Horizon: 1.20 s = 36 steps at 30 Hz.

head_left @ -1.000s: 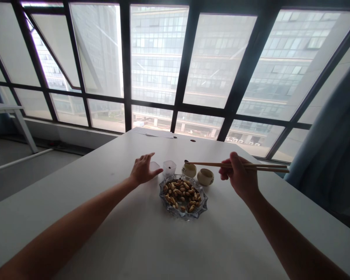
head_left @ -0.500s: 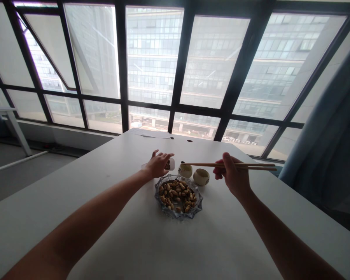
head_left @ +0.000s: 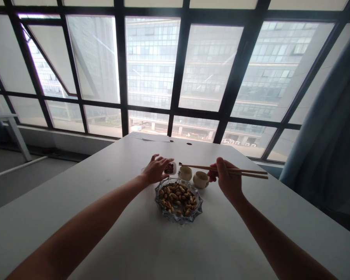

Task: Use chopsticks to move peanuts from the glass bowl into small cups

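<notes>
My right hand (head_left: 229, 179) is closed round a pair of wooden chopsticks (head_left: 202, 167), whose tips point left. At the tips sits a small dark piece (head_left: 180, 163), too small to name, just above the left of two cream cups (head_left: 185, 174). The other cup (head_left: 201, 180) is nearest my right hand. With fingers spread, my left hand (head_left: 156, 170) reaches over a small white tray (head_left: 175, 168) holding dark brown bits (head_left: 169, 168); thumb and fingers lie on either side of it. Firm grip or light touch, I cannot tell. Nearer me, a glass bowl (head_left: 200, 210) holds peanuts (head_left: 177, 196).
Everything stands on a white table (head_left: 113, 229). A sheet of paper (head_left: 154, 137) and a round hole (head_left: 189, 144) are at its far end. Beyond are black-framed windows (head_left: 175, 89). A blue curtain (head_left: 317, 116) hangs at the right, and another white table (head_left: 2, 116) stands at the left.
My right hand and the chopsticks have shifted left, bringing the dark piece closer to the white tray. My left hand has drawn slightly back, showing more of the brown bits. The view has tilted up slightly.
</notes>
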### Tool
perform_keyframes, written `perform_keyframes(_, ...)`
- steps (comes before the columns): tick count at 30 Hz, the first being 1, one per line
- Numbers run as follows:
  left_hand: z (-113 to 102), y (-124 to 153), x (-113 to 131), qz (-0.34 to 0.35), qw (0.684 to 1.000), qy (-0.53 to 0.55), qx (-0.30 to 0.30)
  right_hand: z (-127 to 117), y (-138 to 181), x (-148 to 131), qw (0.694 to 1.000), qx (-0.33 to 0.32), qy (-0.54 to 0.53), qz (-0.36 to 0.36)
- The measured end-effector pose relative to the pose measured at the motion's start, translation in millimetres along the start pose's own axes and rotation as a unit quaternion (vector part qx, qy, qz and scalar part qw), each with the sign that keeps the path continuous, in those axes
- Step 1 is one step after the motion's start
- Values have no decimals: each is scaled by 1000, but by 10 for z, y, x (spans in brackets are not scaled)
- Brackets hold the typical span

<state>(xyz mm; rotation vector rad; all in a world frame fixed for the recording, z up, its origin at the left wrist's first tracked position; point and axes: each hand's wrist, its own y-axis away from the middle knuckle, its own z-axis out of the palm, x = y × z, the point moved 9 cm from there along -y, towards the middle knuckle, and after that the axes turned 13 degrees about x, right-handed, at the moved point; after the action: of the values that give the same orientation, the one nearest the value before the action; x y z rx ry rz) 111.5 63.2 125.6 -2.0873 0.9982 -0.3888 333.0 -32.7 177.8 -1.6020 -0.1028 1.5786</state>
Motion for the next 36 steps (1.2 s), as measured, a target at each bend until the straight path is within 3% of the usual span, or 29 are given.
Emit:
perform_keyframes(3, -16, -7, 1, 4, 1000, 3, 6, 158, 123, 181, 1000, -8, 14, -21)
perform_keyframes(6, -13, -12, -23, 0, 1000, 3, 7, 430, 282, 407, 993, -97, 44, -42)
perform_keyframes(10, 18, 0, -49, -4, 1000, 8, -5, 518, 355, 562, 986, -143, 68, -50)
perform_keyframes(17, 132, 3, -139, -33, 999, -12, -39, 252, 21, 297, 995, -85, 49, 8)
perform_keyframes(21, 220, -1, -214, -71, 994, -40, -72, 272, -27, 177, 979, -162, 119, 30)
perform_keyframes(25, 202, 25, -270, -98, 989, -53, -96, 342, 48, -44, 958, -221, 172, -66)
perform_keyframes(30, -68, 141, -396, -100, 992, -55, -44, 490, 219, -69, 942, -273, 169, -99)
perform_keyframes(36, -290, 567, -707, -174, 983, -31, 42, 618, 389, 152, 947, -294, 126, -33)
